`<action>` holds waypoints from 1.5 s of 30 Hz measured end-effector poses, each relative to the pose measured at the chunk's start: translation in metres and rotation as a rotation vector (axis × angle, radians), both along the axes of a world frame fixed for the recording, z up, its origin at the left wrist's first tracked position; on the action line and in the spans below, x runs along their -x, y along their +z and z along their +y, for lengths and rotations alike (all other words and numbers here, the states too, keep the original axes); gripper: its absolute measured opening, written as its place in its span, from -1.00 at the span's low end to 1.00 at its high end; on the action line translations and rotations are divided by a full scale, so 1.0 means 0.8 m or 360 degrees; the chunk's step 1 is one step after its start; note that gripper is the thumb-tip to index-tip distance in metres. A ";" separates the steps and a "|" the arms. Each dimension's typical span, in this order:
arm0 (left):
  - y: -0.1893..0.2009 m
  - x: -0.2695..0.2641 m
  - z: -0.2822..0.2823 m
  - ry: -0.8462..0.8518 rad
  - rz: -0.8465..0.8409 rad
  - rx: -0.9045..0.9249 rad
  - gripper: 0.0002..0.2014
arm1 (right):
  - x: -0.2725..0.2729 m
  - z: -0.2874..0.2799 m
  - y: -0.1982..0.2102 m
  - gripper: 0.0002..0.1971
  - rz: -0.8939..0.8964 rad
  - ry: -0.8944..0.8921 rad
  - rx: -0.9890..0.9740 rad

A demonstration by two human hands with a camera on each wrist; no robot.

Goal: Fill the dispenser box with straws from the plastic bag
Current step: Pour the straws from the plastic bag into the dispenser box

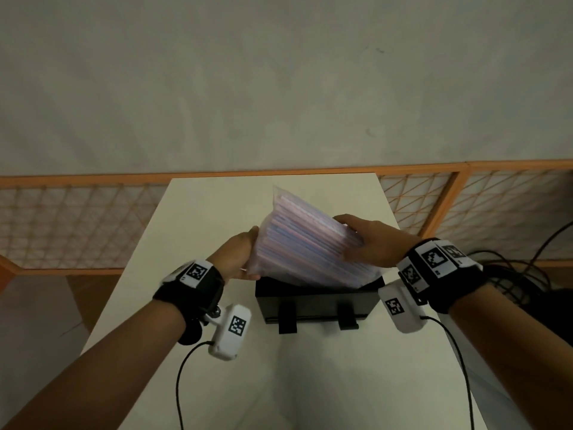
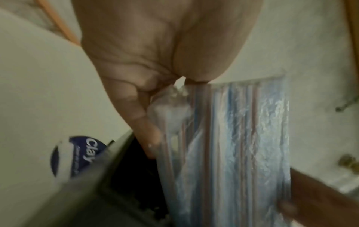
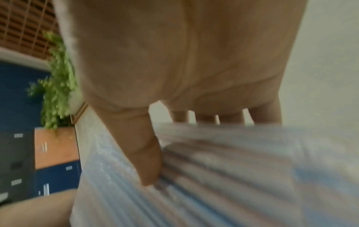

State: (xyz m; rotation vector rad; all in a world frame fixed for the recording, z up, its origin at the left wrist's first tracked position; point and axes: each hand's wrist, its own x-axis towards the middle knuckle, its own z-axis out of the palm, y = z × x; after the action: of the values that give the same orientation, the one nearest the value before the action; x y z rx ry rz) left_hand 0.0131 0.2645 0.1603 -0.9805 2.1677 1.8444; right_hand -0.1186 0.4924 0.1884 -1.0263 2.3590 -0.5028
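Right now both my hands are on the plastic bag [image 1: 305,243] of straws [image 1: 310,240], which I hold tilted over the black dispenser box [image 1: 316,301]: the bag's lower end dips into the box's open top while its upper end points away from me toward the far edge of the white surface [image 1: 217,212]. My left hand [image 1: 240,254] grips the bag's left edge, and in the left wrist view its fingers [image 2: 139,113] pinch a bunched fold of clear plastic beside the pink and blue straws [image 2: 233,138]. My right hand [image 1: 370,240] lies over the bag's right side with the fingers curled round the bundle; in the right wrist view the thumb [image 3: 147,153] presses into the crinkled plastic [image 3: 194,176] and the other fingers wrap behind it. The straws lie packed side by side along the bag's length, all inside the plastic as far as I can tell. The dispenser box stands near the middle of the surface, its front face with two black clips toward me. The left wrist view also catches a round blue label [image 2: 75,155] beside the box's edge, too blurred for me to read in full. Beyond the surface runs an orange-framed mesh partition [image 1: 77,218], and black cables [image 1: 521,274] trail at my right.
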 end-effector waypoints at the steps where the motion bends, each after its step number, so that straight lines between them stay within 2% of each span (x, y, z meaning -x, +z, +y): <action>1: -0.005 0.001 -0.004 0.0028 0.0022 0.0102 -0.65 | -0.001 0.000 -0.005 -0.40 0.0005 -0.0030 0.0005; 3: -0.015 0.003 -0.013 0.0014 0.0110 0.0282 -0.72 | -0.003 0.000 -0.014 -0.52 -0.0021 -0.0136 0.0158; 6: -0.020 0.000 -0.018 -0.0078 0.0208 0.0419 -0.70 | -0.008 -0.003 -0.028 -0.72 0.0064 -0.0244 0.0327; 8: -0.020 -0.003 -0.020 -0.0045 0.0300 0.0397 -0.73 | -0.012 -0.008 -0.033 -0.81 0.0260 -0.0306 0.0506; 10: -0.019 -0.005 -0.026 0.0015 0.0355 0.0346 -0.77 | -0.014 -0.012 -0.030 -0.89 0.0455 -0.0413 0.0814; 12: -0.019 -0.009 -0.033 0.0066 0.0401 0.0349 -0.77 | -0.015 -0.014 -0.020 -0.90 0.0345 -0.0625 0.1179; 13: -0.018 -0.011 -0.036 0.0084 0.0418 0.0357 -0.77 | -0.013 -0.015 -0.017 -0.90 0.0267 -0.0691 0.1218; 14: -0.018 -0.012 -0.039 0.0096 0.0436 0.0354 -0.78 | -0.012 -0.016 -0.019 -0.91 0.0203 -0.0702 0.1112; 15: -0.020 -0.012 -0.041 0.0090 0.0452 0.0357 -0.80 | -0.012 -0.017 -0.024 -0.92 0.0195 -0.0670 0.0860; 17: -0.023 -0.011 -0.042 0.0012 0.0465 0.0402 -0.83 | -0.018 -0.017 -0.036 -0.88 0.0278 -0.0538 0.0491; 18: -0.023 -0.010 -0.041 -0.0021 0.0467 0.0417 -0.83 | -0.021 -0.019 -0.037 -0.89 0.0321 -0.0500 0.0497; 22: -0.026 -0.005 -0.041 0.0034 0.0510 0.0416 -0.80 | -0.025 -0.018 -0.014 -0.92 0.0409 -0.0529 0.0891; 25: -0.025 -0.003 -0.042 0.0067 0.0541 0.0443 -0.81 | -0.028 -0.019 -0.014 -0.89 0.0413 -0.0415 0.0672; 27: -0.013 0.000 -0.040 0.0066 0.0622 0.0491 -0.80 | -0.030 -0.020 -0.015 -0.88 0.0459 -0.0431 0.0757; 30: 0.000 0.002 -0.033 0.0114 0.0769 0.0407 -0.80 | -0.038 -0.018 -0.011 -0.87 0.0512 -0.0436 0.0827; 33: 0.019 -0.002 -0.020 0.0156 0.0962 0.0341 -0.78 | -0.047 -0.020 -0.003 -0.88 0.0580 -0.0476 0.1138; 36: 0.024 -0.008 -0.006 0.0012 0.1082 0.0198 -0.74 | -0.044 -0.021 -0.010 -0.86 0.0384 -0.0649 0.0949; 38: 0.023 -0.006 0.002 -0.0134 0.1069 0.0280 -0.65 | -0.045 -0.021 -0.014 -0.88 0.0377 -0.0696 0.1052; 40: 0.028 0.002 0.014 -0.0187 0.1031 0.0496 -0.76 | -0.047 -0.024 -0.010 -0.89 0.0388 -0.0686 0.1074; 42: 0.038 0.011 0.022 -0.0115 0.1064 0.0525 -0.89 | -0.048 -0.023 -0.007 -0.87 0.0312 -0.0698 0.1003; 44: 0.053 0.020 0.023 -0.0022 0.1117 0.0509 -0.89 | -0.047 -0.020 -0.002 -0.88 0.0415 -0.0714 0.1098; 45: 0.061 0.024 0.022 -0.0061 0.1122 0.0525 -0.89 | -0.047 -0.018 0.001 -0.89 0.0509 -0.0691 0.1094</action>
State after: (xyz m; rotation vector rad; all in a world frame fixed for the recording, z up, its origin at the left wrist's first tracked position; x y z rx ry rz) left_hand -0.0059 0.2822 0.2091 -0.3248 2.9258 2.0718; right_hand -0.0807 0.4776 0.1891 -0.8999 2.7754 -1.4863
